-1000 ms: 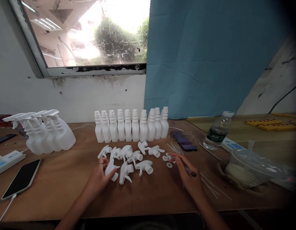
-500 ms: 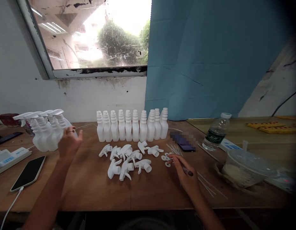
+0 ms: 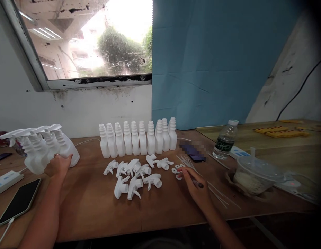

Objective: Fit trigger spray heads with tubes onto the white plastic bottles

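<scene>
At the left, my left hand (image 3: 58,165) is closed round the lower front of a white spray bottle (image 3: 69,148) in a tight group with trigger tops fitted; its fingertips are partly hidden. My right hand (image 3: 196,183) holds a brown pen-like tool (image 3: 199,185), its fingertips down at several small white rings (image 3: 174,170). Thin white tubes (image 3: 187,162) lie just behind and beside that hand. Between the hands several loose white trigger heads (image 3: 134,186) lie on the brown table (image 3: 98,214). Behind them stands a row of open-necked white bottles (image 3: 135,140).
A phone (image 3: 20,200) on a cable and a power strip (image 3: 7,181) are at the left. On the right are a dark phone (image 3: 193,152), a water bottle (image 3: 224,141), a lidded plastic bowl (image 3: 253,176) and yellow pieces (image 3: 272,129).
My left hand has moved down and closed on the bottle. My right hand stays by the rings with the tool. The view has turned slightly right.
</scene>
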Demonstrator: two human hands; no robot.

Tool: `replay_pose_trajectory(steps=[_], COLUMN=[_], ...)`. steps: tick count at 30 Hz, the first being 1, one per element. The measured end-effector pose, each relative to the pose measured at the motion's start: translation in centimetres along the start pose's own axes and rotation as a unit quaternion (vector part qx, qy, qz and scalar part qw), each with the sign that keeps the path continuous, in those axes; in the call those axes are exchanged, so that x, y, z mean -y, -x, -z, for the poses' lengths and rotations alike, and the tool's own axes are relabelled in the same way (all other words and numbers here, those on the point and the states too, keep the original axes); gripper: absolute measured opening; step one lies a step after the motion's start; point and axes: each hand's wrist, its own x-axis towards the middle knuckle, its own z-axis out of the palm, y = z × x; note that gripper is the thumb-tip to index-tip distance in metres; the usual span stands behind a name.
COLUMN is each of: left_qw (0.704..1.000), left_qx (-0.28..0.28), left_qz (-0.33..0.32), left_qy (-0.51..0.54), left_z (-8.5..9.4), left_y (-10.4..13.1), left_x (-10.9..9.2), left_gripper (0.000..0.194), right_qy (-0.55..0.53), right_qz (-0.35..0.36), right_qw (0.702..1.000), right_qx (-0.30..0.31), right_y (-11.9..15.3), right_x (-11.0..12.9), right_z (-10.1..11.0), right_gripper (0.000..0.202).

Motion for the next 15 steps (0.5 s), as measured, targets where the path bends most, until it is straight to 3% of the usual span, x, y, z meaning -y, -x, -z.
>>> replay_pose_trajectory(steps=[3, 8, 11, 13, 15], left_qw=[0.999, 0.973, 0.944, 0.875, 0.768], left_qx=[-0.018, -0.207, -0.252, -0.295, -0.268], left_qz=[0.001, -0.099, -0.207, -0.368, -0.559], left_qy=[-0.027, -0.006, 0.046, 0.111, 0.161], left_z=[0.5, 1.2, 0.8, 0.3, -0.1], left_y=[0.5, 2.8, 6.3, 9.5, 12.7], left_x=[-0.3, -1.3, -2.2, -3.3, -4.6], left_gripper=[0.066, 0.055, 0.052, 0.048, 0.049], right_qy=[-0.03, -0.067, -0.056, -0.049, -0.06], right_qz=[-0.01, -0.004, 0.009, 0.009, 0.002], right_qw=[0.999, 0.998, 0.998, 0.998, 0.997], right_qx=[0.003, -0.008, 0.003, 0.025, 0.047], right_y=[0.1, 0.7, 1.0, 1.2, 1.3], right_x=[0.2, 0.8, 2.1, 3.1, 3.8], right_z=[0.0, -0.3, -0.7, -0.9, -1.2], right_gripper=[0.036, 0.036, 0.029, 0.025, 0.026])
